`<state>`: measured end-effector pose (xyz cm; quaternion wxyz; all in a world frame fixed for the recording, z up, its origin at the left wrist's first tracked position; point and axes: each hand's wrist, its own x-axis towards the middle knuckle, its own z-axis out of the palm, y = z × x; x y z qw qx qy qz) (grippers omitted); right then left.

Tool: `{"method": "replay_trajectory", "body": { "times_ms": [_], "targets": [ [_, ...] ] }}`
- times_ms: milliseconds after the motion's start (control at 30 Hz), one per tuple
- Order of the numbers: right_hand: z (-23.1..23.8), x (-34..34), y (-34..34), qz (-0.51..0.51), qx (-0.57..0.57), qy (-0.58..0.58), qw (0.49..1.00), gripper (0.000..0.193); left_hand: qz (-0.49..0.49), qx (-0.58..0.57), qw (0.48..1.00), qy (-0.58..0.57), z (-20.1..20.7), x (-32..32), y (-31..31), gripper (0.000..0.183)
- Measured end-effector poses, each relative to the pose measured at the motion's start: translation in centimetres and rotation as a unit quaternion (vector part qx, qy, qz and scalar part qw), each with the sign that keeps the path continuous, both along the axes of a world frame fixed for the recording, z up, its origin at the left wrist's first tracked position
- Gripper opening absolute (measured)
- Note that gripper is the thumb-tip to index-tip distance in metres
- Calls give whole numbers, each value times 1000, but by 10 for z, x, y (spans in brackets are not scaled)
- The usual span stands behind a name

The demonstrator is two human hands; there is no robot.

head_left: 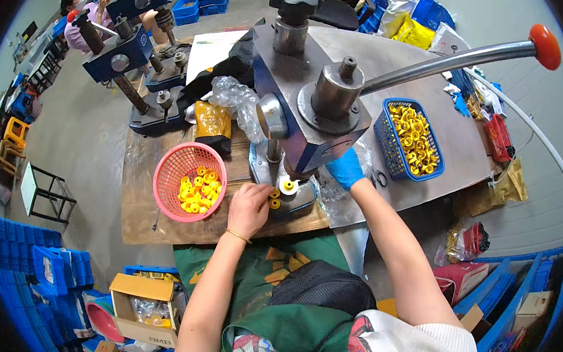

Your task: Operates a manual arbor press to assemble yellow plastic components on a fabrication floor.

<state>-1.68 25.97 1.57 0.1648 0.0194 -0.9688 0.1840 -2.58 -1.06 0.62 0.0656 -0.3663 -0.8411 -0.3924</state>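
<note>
My left hand point(250, 208), bare with a bangle at the wrist, is at the left side of the press base point(295, 206). Its fingers are bent and drawn together, the tips beside small yellow rings point(274, 203); whatever they grip is hidden. On the base, a yellow piece point(289, 185) sits in a white round holder point(288, 189), under the head of the dark blue hand press point(310, 74). My right hand point(345, 169), in a blue glove, is at the right of the press head. The press hides its fingertips, so its grip does not show.
Left stands a pink basket point(157, 186) of yellow rings; right, a blue basket point(385, 142) of yellow parts. Black scissors point(379, 179) lie beside it. The press's long lever point(448, 62) reaches right, ending in a red knob point(544, 47). More presses point(120, 63) stand farther back, with a seated person beyond.
</note>
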Motion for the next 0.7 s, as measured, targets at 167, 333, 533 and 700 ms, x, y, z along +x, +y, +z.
{"method": "replay_trajectory", "body": {
  "times_ms": [167, 333, 533, 700],
  "targets": [
    [18, 37, -52, -7, -426, -116, 897, 20, -19, 1, 1000, -1, 4, -5, 1, 20],
    [-10, 38, -63, 9, -442, -48, 896, 18, -52, -12, 998, -40, 12, -10, 3, 19],
    [-6, 34, -68, 71, -288, 27, 955, 16, -51, 7, 997, -66, 5, -14, 4, 14],
    [15, 36, -75, 124, -170, 25, 977, 20, 57, 136, 971, -188, -1, -11, 4, 11]
  ]
}}
